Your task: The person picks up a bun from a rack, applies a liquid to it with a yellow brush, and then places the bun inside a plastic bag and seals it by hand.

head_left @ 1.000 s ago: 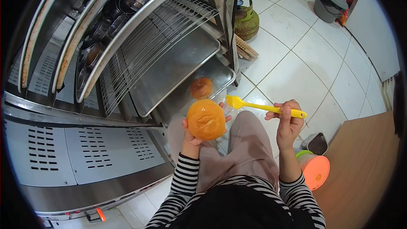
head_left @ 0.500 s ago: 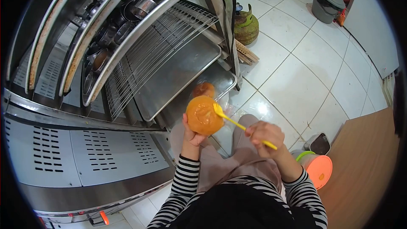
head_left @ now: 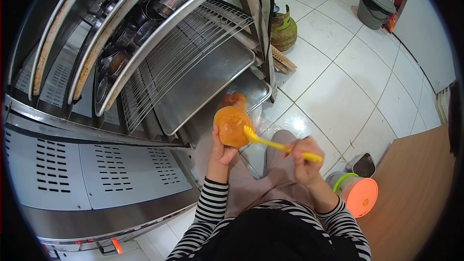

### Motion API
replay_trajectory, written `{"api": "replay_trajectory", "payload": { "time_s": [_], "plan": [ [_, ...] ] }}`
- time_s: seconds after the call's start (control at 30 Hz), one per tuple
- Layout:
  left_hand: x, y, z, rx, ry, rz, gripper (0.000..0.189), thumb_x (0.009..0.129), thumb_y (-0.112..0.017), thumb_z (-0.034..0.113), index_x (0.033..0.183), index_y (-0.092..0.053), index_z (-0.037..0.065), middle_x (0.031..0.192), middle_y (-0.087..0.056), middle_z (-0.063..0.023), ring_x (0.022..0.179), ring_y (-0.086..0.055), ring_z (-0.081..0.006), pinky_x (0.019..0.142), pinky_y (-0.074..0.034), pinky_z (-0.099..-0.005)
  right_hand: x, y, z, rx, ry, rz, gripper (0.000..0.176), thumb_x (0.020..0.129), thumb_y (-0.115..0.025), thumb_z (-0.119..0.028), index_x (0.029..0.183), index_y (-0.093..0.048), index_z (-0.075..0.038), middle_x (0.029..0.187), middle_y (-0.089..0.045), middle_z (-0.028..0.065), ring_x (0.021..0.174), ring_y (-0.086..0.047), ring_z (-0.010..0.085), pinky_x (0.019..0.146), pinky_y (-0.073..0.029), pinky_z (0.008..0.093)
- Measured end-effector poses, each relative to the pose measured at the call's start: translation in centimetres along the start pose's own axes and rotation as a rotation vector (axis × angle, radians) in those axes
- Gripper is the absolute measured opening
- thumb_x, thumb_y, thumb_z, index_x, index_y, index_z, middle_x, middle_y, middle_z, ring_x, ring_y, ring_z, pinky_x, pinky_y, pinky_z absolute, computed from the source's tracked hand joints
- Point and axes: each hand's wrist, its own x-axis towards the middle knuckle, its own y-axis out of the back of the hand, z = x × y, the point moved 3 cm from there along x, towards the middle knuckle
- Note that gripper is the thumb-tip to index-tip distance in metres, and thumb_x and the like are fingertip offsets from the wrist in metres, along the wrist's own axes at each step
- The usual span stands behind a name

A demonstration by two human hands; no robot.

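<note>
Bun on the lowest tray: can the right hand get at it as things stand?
Probably not freely: the right hand grips the yellow brush, and the held bun in the left hand sits between it and the tray bun.

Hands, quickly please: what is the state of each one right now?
Left hand: closed around the orange bun, holding it up.
Right hand: closed on the yellow brush, whose head touches the bun.

Round metal tins [head_left: 164,2] are sitting on an upper shelf, a flat steel tray [head_left: 203,84] lying below them. On the tiled floor [head_left: 338,92], a green gas cylinder [head_left: 283,28] is standing, with a grey lidded bin [head_left: 374,0] beyond.
</note>
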Motion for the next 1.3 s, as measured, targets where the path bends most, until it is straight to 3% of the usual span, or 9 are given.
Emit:
{"api": "replay_trajectory", "payload": {
  "time_s": [0.07,0.2,0.43,0.5,0.6,0.77,0.83,1.1,1.3],
  "plan": [
    [0.1,0.3,0.0,0.015,-0.017,0.053,0.065,0.078,-0.054,0.050,0.125,-0.036,0.009,0.124,-0.044,-0.0093,0.115,-0.042,-0.0255,0.097,-0.034,-0.0422,-0.5,-1.5,-0.9,0.097,0.051,-0.138,0.012,0.085,-0.048,-0.008,0.082,-0.054,0.001,0.067,-0.057,0.0098,0.062,-0.057,0.0182,0.061,-0.047,0.0279],
    [-0.4,-0.5,-0.1,0.079,-0.108,0.105,0.059,0.080,-0.054,0.045,0.124,-0.037,0.009,0.122,-0.046,-0.0073,0.113,-0.044,-0.0227,0.097,-0.034,-0.0400,-0.9,-1.3,1.4,0.376,-0.279,0.069,0.014,0.087,-0.046,-0.008,0.082,-0.053,0.002,0.072,-0.057,0.0108,0.064,-0.058,0.0169,0.057,-0.046,0.0255],
    [-0.8,-0.6,-0.3,0.096,-0.097,0.072,0.057,0.081,-0.053,0.043,0.124,-0.036,0.009,0.123,-0.045,-0.0072,0.114,-0.043,-0.0229,0.097,-0.034,-0.0394,0.2,-0.2,1.3,0.040,-0.060,0.109,0.018,0.090,-0.043,-0.013,0.085,-0.049,0.004,0.073,-0.052,0.0097,0.058,-0.056,0.0139,0.057,-0.046,0.0226],
    [-0.9,-0.4,-0.4,0.064,-0.038,0.031,0.059,0.080,-0.054,0.043,0.125,-0.036,0.009,0.123,-0.045,-0.0078,0.114,-0.043,-0.0230,0.097,-0.034,-0.0397,0.3,-1.3,0.9,0.418,-0.302,0.167,0.020,0.090,-0.043,-0.016,0.085,-0.048,0.003,0.073,-0.054,0.0104,0.057,-0.056,0.0140,0.055,-0.048,0.0234],
    [-1.3,0.2,-0.2,0.056,0.005,-0.078,0.062,0.079,-0.057,0.043,0.125,-0.036,0.008,0.124,-0.044,-0.0086,0.114,-0.043,-0.0235,0.096,-0.035,-0.0400,1.0,0.4,2.9,0.298,-0.355,0.247,0.022,0.091,-0.042,-0.018,0.086,-0.047,0.003,0.074,-0.055,0.0112,0.057,-0.057,0.0145,0.052,-0.049,0.0246],
    [-1.6,1.2,-0.2,0.011,0.095,-0.136,0.065,0.076,-0.060,0.044,0.125,-0.038,0.006,0.125,-0.044,-0.0094,0.114,-0.043,-0.0244,0.096,-0.035,-0.0404,2.1,0.5,2.3,0.330,-0.266,0.352,0.024,0.091,-0.042,-0.021,0.085,-0.047,0.002,0.074,-0.055,0.0126,0.055,-0.057,0.0154,0.050,-0.050,0.0259],
    [-1.7,1.2,-0.2,0.003,0.111,-0.138,0.066,0.075,-0.061,0.044,0.124,-0.038,0.006,0.125,-0.044,-0.0098,0.115,-0.043,-0.0244,0.097,-0.035,-0.0404,2.5,-0.2,2.7,0.425,-0.405,0.243,0.024,0.090,-0.042,-0.021,0.085,-0.047,0.002,0.075,-0.055,0.0129,0.055,-0.057,0.0156,0.049,-0.050,0.0259],
    [-2.4,3.1,0.1,0.036,0.165,-0.185,0.067,0.072,-0.066,0.038,0.123,-0.039,0.004,0.122,-0.047,-0.0103,0.112,-0.046,-0.0236,0.094,-0.038,-0.0389,3.7,-0.5,3.9,0.522,-0.436,0.322,0.022,0.091,-0.043,-0.022,0.088,-0.047,0.000,0.075,-0.054,0.0126,0.053,-0.057,0.0165,0.047,-0.050,0.0265],
    [-3.1,2.9,0.4,0.060,0.152,-0.199,0.067,0.072,-0.067,0.037,0.123,-0.039,0.004,0.120,-0.049,-0.0104,0.111,-0.047,-0.0233,0.092,-0.040,-0.0388,4.3,-0.4,4.9,0.372,-0.372,0.393,0.023,0.091,-0.041,-0.021,0.086,-0.046,0.001,0.073,-0.054,0.0124,0.052,-0.057,0.0153,0.047,-0.051,0.0255]
  ]
}}
